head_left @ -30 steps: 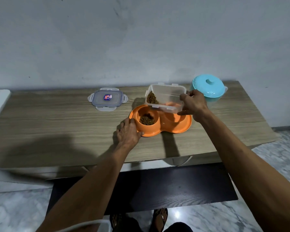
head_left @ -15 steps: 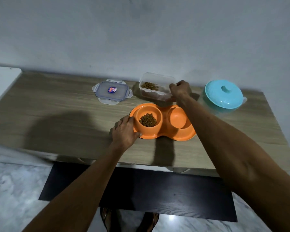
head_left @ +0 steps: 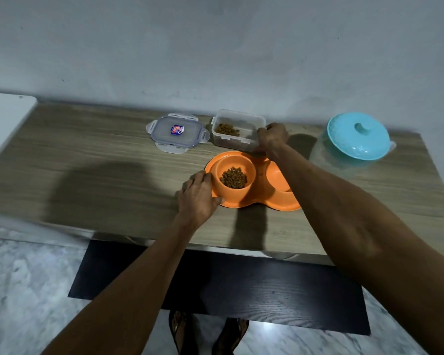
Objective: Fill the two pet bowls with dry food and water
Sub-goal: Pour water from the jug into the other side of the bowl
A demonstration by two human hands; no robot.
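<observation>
Left hand (head_left: 199, 198): rests on the wooden surface (head_left: 87, 175), grip loosely curled on the left rim of the orange double pet bowl (head_left: 280, 203).
Right hand (head_left: 272, 139): grip closed on the right end of the clear food container (head_left: 237, 131), which stands on the surface behind the bowl.
Left bowl: holds dry food (head_left: 233, 177).
Right bowl: looks dry; partly hidden by the forearm.
Container lid (head_left: 177, 131): flat, left of the container.
Water pitcher (head_left: 354, 142): teal-lidded, far right.
</observation>
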